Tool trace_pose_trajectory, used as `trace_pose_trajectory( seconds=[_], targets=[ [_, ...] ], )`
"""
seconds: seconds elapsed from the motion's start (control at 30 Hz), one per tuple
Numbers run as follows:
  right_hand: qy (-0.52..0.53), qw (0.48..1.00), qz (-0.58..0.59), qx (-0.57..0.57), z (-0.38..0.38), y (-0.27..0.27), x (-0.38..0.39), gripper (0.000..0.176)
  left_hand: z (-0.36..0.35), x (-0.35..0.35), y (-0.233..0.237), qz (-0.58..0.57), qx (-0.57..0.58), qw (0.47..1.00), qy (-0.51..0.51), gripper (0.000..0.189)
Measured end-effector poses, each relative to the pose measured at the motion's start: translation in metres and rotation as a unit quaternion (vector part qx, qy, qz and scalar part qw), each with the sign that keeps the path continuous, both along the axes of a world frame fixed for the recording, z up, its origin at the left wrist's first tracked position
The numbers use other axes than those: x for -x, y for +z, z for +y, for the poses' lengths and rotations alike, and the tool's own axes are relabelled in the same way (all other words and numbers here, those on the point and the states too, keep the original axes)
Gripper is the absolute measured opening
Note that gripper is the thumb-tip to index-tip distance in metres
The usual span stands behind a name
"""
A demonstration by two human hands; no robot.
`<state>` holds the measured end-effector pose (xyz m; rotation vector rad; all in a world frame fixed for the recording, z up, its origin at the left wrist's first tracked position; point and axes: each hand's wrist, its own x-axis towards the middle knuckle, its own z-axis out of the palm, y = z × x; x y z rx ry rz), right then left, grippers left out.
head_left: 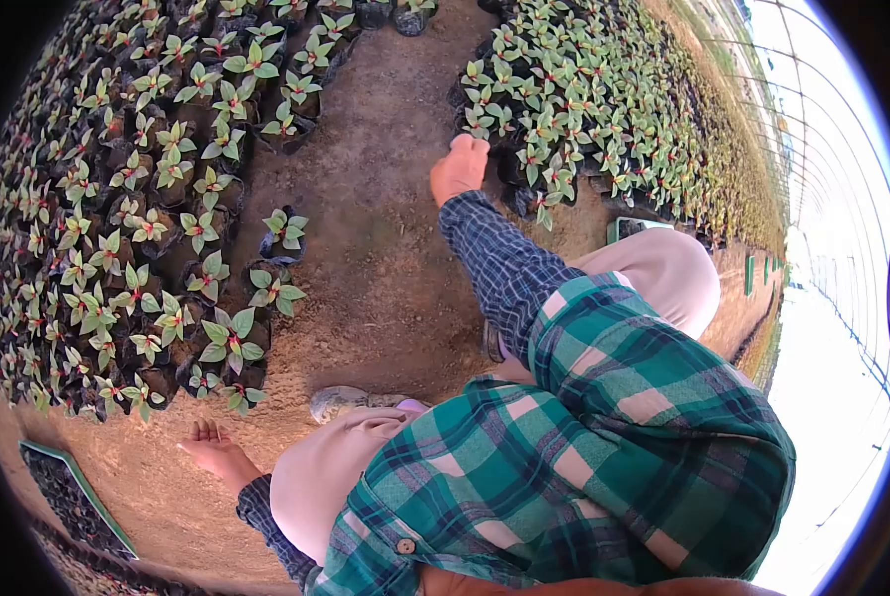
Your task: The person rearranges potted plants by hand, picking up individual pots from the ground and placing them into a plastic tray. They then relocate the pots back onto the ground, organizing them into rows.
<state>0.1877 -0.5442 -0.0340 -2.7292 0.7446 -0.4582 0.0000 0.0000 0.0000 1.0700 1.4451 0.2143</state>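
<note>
My right hand (pixel 460 169) is at the near corner of the right block of potted seedlings (pixel 564 94). Its fingers are curled against a dark pot edge, and what lies between them is hidden. My left hand (pixel 218 457), palm up with fingers apart, is over bare soil just below the left block of seedlings (pixel 117 268); it holds nothing. Between the blocks, a small seedling in a black bag (pixel 284 230) stands slightly apart, with another seedling (pixel 276 290) below it.
A soil path (pixel 375 199) runs between the blocks. My shoe (pixel 335 402) and knees are low in the middle. A green-edged tray (pixel 77 497) lies at lower left, and another tray (pixel 629 228) is beside my far knee. Greenhouse hoops (pixel 812 119) curve along the right.
</note>
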Motion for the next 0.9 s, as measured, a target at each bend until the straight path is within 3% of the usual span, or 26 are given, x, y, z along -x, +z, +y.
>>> trace_pose_trajectory(
  seconds=[0.03, 0.07, 0.1, 0.2, 0.3, 0.4, 0.43, 0.5, 0.53, 0.57, 0.63, 0.77, 0.83, 0.9],
  targets=[
    [-0.043, 0.997, 0.019, 0.068, -0.002, 0.006, -0.001, 0.031, 0.009, -0.010, 0.016, -0.020, -0.050, 0.998, 0.030, 0.063],
    [-0.065, 0.996, 0.033, 0.060, -0.002, 0.013, 0.000, 0.034, 0.015, -0.019, 0.030, -0.041, -0.100, 0.992, 0.063, 0.060],
    [-0.083, 0.987, 0.077, 0.115, -0.048, 0.050, 0.027, 0.038, -0.024, -0.001, 0.009, -0.008, -0.056, 0.996, 0.070, 0.060],
    [0.001, 0.997, 0.043, 0.056, -0.047, 0.024, 0.012, 0.037, 0.007, -0.034, 0.037, -0.107, -0.113, 0.985, 0.073, 0.050],
    [0.063, 0.996, 0.048, 0.041, -0.069, 0.005, 0.009, 0.028, 0.002, -0.058, 0.056, -0.118, -0.165, 0.979, 0.032, 0.044],
    [0.093, 0.995, 0.028, 0.037, -0.084, 0.005, 0.009, 0.021, -0.037, -0.078, 0.074, -0.212, -0.266, 0.933, -0.119, 0.034],
    [0.100, 0.995, 0.018, 0.024, -0.083, 0.001, 0.002, 0.020, -0.062, -0.092, 0.075, -0.239, -0.329, 0.876, -0.260, 0.033],
    [0.087, 0.996, -0.017, 0.019, -0.052, 0.005, 0.000, 0.019, -0.095, -0.111, 0.076, -0.258, -0.317, 0.851, -0.330, 0.028],
    [0.088, 0.994, -0.011, -0.057, -0.033, 0.010, -0.003, 0.018, -0.113, -0.120, 0.070, -0.312, -0.282, 0.837, -0.351, 0.019],
    [0.087, 0.987, -0.004, -0.134, -0.011, 0.015, -0.007, 0.017, -0.123, -0.130, 0.061, -0.343, -0.280, 0.799, -0.406, 0.012],
    [0.198, 0.971, -0.073, -0.117, 0.032, 0.020, -0.012, 0.016, -0.149, -0.149, 0.073, -0.301, -0.378, 0.704, -0.520, 0.006],
    [0.331, 0.930, -0.064, -0.148, 0.108, 0.043, -0.027, 0.018, -0.182, -0.173, 0.055, -0.268, -0.385, 0.633, -0.616, 0.012],
    [0.371, 0.919, -0.038, -0.127, 0.136, 0.046, -0.032, 0.018, -0.189, -0.174, 0.050, -0.269, -0.378, 0.621, -0.631, 0.015],
    [0.395, 0.914, 0.001, -0.089, 0.150, 0.025, -0.037, 0.021, -0.194, -0.169, 0.055, -0.277, -0.351, 0.642, -0.622, 0.015]
  ],
)
